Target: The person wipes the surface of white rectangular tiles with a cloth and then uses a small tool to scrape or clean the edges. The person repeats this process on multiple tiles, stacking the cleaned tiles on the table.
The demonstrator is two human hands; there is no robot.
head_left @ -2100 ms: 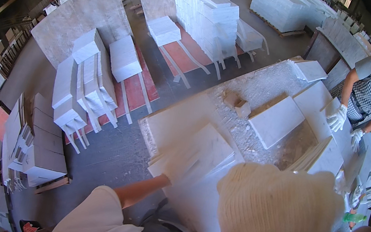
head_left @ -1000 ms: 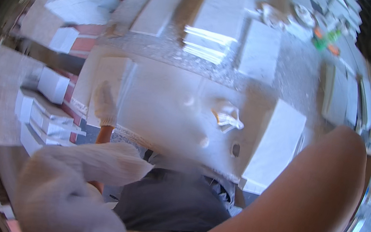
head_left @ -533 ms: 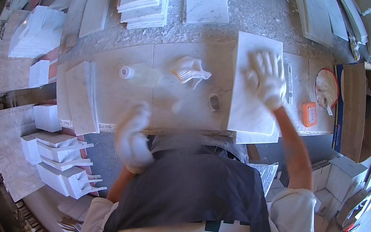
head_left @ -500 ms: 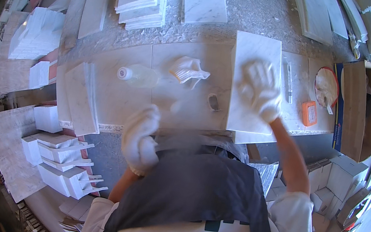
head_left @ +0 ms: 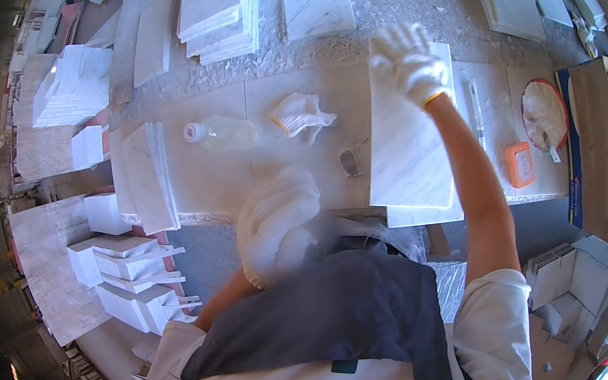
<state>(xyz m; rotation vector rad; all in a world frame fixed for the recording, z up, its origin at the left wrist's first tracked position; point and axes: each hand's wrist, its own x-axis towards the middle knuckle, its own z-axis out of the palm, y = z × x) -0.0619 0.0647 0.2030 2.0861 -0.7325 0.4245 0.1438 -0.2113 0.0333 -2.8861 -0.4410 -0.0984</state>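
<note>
A white marble tile (head_left: 417, 157) with grey veins lies on the worktable in front of me, over another slab whose edge (head_left: 430, 215) juts out at its near end. My right hand (head_left: 411, 64), in a white knit glove, is over the tile's far end with fingers spread. Close to the apron, at the table's near edge, my gloved left hand (head_left: 277, 226) has its fingers curled in; motion blur hides what they hold, if anything. A crumpled white glove (head_left: 304, 115), a clear bottle (head_left: 224, 134) and a small dark-faced piece (head_left: 349, 163) lie left of the tile.
Right of the tile are a clear slim tube (head_left: 477, 113), an orange box (head_left: 520, 165), a red-rimmed round pad (head_left: 545, 116) and an open cardboard box (head_left: 599, 153). Stacked marble slabs (head_left: 219, 0) stand farther back, with leaning slabs (head_left: 147, 177) at left.
My right hand has slid from the tile's middle to its far end. My left hand has moved right, nearer the apron's front. The whole view has shifted slightly.
</note>
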